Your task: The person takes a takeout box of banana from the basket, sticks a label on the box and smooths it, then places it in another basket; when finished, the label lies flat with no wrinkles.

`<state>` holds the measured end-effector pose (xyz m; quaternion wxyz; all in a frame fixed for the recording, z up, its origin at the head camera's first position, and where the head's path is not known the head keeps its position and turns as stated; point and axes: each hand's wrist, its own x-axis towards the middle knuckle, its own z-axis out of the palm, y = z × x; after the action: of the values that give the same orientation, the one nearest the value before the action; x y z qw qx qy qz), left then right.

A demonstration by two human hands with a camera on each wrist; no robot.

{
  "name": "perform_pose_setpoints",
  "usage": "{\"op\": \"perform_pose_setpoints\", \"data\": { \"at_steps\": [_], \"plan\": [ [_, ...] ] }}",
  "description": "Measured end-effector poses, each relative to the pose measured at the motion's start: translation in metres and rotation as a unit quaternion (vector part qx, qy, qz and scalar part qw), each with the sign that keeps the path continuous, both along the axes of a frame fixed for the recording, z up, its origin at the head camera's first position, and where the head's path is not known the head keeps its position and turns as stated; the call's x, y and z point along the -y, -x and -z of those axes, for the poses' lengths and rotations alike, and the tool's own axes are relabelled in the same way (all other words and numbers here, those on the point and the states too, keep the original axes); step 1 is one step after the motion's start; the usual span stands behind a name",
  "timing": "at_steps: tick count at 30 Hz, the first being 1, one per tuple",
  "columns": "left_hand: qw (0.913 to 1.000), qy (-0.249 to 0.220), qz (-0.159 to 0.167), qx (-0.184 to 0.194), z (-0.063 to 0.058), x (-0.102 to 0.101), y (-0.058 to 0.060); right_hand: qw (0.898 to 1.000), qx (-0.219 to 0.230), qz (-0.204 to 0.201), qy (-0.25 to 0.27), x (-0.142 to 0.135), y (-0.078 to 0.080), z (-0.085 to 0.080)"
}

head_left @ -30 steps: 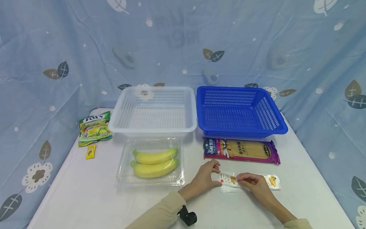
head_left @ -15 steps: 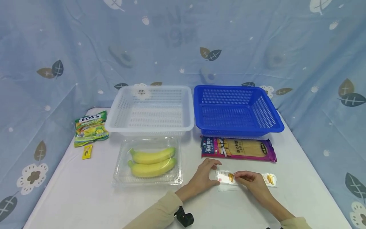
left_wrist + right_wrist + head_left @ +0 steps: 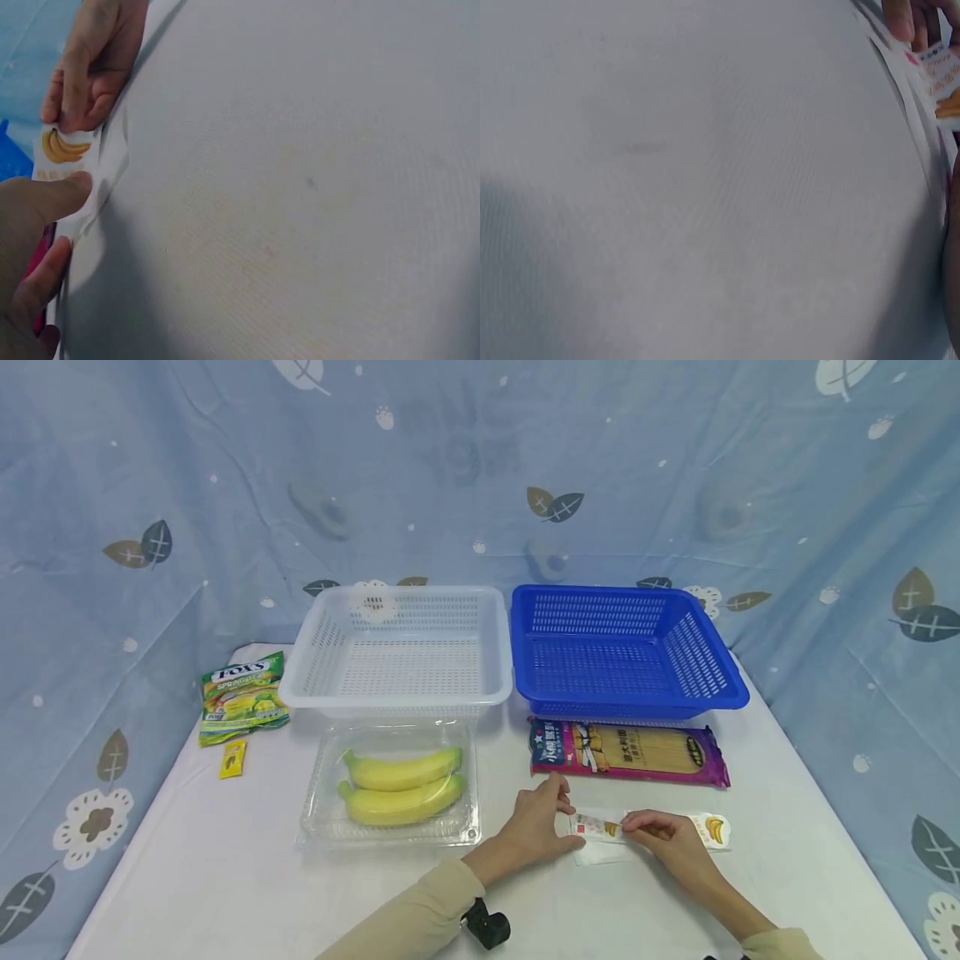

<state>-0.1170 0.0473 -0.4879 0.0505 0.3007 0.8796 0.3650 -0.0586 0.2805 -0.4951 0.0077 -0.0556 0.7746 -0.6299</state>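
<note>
In the head view, my right hand (image 3: 675, 852) pinches the right end of a white label with a banana picture (image 3: 596, 828). My left hand (image 3: 534, 827) is at the label's left end, its thumb and fingers spread apart around that edge. From the left wrist view, the left thumb (image 3: 71, 191) overlaps the label, though whether it presses on it I cannot tell. Under the label lies a clear or whitish backing sheet (image 3: 600, 853). Beyond the right hand, a second banana label (image 3: 714, 832) shows on the table.
Two bananas (image 3: 405, 802) lie in a clear plastic box (image 3: 315, 822) left of my hands. Behind stand a white basket (image 3: 397, 702) and a blue basket (image 3: 637, 703). A spaghetti pack (image 3: 630, 752) lies before the blue one. Far left are a candy bag (image 3: 243, 697) and a small yellow packet (image 3: 233, 759).
The label between my hands tilts a little differently, and its bright glare from half a second ago has faded. Both hands stay nearly in place; the head view has shifted slightly.
</note>
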Motion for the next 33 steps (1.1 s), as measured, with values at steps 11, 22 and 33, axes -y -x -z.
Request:
{"op": "perform_pose_setpoints", "data": {
  "at_steps": [11,22,33],
  "plan": [
    [0.9931,-0.062,0.05,0.086,-0.002,0.009,0.002,0.963,0.231,-0.013,0.141,-0.022,-0.007,-0.022],
    [0.9231,-0.306,-0.011,0.233,-0.016,0.021,-0.019,0.904,0.336,-0.032,0.262,-0.039,0.006,-0.045],
    [0.8755,-0.39,-0.01,0.285,-0.071,0.107,-0.036,0.899,0.322,-0.057,0.29,-0.029,0.022,-0.064]
  ]
}}
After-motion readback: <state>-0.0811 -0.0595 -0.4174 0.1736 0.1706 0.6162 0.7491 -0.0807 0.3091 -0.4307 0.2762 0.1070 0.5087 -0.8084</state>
